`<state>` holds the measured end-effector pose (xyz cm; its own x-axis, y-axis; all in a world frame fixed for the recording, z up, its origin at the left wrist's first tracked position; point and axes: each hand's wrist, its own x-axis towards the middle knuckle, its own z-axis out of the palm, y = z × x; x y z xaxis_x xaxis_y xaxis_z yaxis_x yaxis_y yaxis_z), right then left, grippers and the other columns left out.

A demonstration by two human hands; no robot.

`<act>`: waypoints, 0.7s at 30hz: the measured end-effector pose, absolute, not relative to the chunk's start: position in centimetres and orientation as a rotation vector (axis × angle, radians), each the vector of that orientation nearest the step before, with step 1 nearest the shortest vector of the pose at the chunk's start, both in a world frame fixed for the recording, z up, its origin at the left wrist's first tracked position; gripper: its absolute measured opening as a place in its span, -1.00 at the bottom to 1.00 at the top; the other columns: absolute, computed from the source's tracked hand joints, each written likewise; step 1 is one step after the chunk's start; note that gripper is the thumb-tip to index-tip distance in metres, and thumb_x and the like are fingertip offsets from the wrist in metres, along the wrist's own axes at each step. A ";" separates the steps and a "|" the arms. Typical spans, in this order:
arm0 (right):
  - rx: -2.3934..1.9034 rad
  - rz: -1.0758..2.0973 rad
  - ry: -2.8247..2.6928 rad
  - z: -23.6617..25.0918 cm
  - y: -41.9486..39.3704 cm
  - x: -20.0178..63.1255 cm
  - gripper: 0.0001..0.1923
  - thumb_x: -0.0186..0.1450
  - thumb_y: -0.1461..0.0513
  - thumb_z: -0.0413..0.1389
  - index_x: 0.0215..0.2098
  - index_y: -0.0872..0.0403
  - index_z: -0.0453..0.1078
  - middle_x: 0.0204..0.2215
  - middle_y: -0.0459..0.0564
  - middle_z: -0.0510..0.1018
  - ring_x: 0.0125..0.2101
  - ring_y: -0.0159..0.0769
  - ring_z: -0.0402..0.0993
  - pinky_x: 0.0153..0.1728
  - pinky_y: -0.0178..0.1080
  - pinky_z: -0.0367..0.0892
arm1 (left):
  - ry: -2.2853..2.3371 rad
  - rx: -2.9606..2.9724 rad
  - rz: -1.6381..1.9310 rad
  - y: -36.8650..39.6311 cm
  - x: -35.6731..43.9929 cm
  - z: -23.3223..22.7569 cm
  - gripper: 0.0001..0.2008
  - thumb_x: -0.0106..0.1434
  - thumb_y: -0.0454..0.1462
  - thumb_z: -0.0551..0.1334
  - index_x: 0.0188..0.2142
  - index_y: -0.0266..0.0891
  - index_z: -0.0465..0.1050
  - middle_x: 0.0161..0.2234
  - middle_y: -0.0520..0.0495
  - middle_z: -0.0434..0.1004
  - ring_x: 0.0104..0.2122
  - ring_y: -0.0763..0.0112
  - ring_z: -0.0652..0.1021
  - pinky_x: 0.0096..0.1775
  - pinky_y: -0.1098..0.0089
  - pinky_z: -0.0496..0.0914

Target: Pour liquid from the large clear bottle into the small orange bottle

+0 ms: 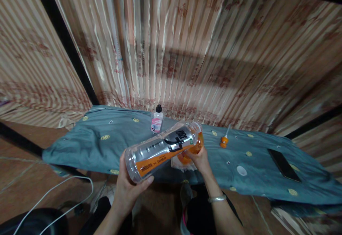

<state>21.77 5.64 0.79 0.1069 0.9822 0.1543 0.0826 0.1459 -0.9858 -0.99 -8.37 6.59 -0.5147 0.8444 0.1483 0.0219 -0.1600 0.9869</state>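
Before you — a teal cloth (107, 146) bearing a small pink-labelled bottle (157, 120), an orange-handled screwdriver (223, 140), a dark phone (283, 164).

The bottle (162, 150) is clear plastic with an orange band along its side, black lettering and a small green mark on the label; its cap end is orange. The small bottle (157, 119) is see-through with a black cap and a pink and white label. The cloth (93, 142) is dull blue-green, dotted with yellow round motifs and small white marks. The screwdriver (224, 139) has an orange handle. The phone (283, 164) is black. The curtain (187, 49) has cream and pinkish-tan stripes with faded red patterns. The bracelet (217, 199) is silver. The cable (53, 192) is white.
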 end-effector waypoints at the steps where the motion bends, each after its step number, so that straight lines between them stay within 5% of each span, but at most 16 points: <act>1: -1.196 0.970 -1.246 0.8 5.6 21.8 -0.33 -0.13 0.02 0.45 -0.10 0.00 0.42 -0.17 0.05 0.70 -0.14 0.03 0.66 -0.05 0.00 0.53 | 1.500 1.006 1.744 -8.4 -1.0 6.6 -0.07 -0.11 -0.05 0.53 0.22 -0.19 0.24 0.16 -0.23 0.46 0.17 -0.06 0.48 0.23 -0.03 0.31; 21: -1.180 0.996 -1.256 0.8 5.4 21.8 -0.31 -0.09 0.02 0.45 -0.04 0.01 0.42 -0.14 0.06 0.70 -0.12 0.03 0.66 -0.07 -0.01 0.54 | 1.510 0.978 1.730 -8.4 -1.0 6.5 0.01 -0.14 -0.06 0.54 0.27 -0.17 0.19 0.19 -0.24 0.42 0.20 -0.08 0.46 0.26 -0.05 0.28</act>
